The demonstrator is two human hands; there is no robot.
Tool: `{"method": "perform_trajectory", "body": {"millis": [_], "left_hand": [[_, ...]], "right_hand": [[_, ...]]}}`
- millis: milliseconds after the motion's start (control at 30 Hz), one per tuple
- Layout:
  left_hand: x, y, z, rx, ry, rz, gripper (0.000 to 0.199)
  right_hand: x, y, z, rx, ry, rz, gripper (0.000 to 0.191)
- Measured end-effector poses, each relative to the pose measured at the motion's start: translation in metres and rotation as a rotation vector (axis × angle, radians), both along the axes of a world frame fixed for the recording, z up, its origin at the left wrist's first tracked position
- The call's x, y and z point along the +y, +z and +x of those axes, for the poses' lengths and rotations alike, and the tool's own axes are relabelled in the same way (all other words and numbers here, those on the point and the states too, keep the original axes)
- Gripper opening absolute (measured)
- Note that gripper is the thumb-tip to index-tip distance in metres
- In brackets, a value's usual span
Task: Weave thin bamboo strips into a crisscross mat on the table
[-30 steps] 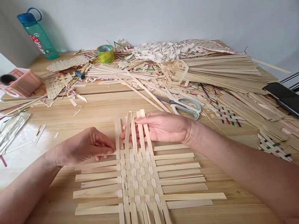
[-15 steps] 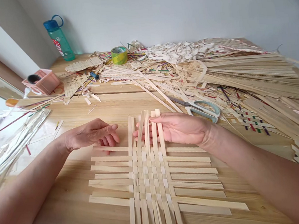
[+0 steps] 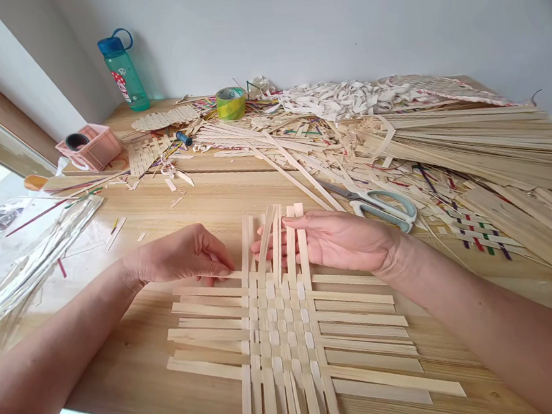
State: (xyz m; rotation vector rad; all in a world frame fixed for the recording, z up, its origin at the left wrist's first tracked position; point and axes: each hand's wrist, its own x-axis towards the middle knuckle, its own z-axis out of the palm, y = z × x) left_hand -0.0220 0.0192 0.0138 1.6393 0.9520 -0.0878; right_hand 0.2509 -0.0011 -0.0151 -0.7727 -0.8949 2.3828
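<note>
A flat woven mat of pale bamboo strips lies on the wooden table, with its long strip ends sticking out on all sides. My left hand pinches the end of a thin horizontal strip at the mat's upper left edge, between thumb and fingers. My right hand lies across the upright strips at the mat's far edge. Its fingers reach in among them and lift some away from the others. The strip ends beneath my right fingers are hidden.
Scissors with pale blue handles lie just beyond my right hand. Heaps of bamboo strips cover the far table. A tape roll, water bottle and pink basket stand at the back. Clear plastic sheeting lies at left.
My left hand opened and drew back from the mat, then returned and now pinches the strip. The whole scene has shifted right and down in view. My right hand stays among the upright strips.
</note>
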Motion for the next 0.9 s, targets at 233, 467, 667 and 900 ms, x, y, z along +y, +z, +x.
{"method": "perform_trajectory", "body": {"millis": [233,467,667,900], "left_hand": [[-0.007,-0.006,0.007,-0.084,0.064,-0.049,0.018],[-0.009,-0.005,0.005,-0.066,0.023,-0.049,0.019],[-0.014,0.008,0.007,0.1,-0.004,0.407,0.018],[-0.062,0.009,0.032,0.118,-0.018,0.924,0.014]], "right_hand": [[0.0,0.0,-0.001,0.017,-0.007,-0.025,0.032],[0.0,0.0,0.0,0.007,0.003,-0.01,0.029],[0.001,-0.004,-0.004,-0.009,-0.119,0.041,0.028],[-0.002,-0.006,-0.012,-0.102,-0.253,0.055,0.025]]}}
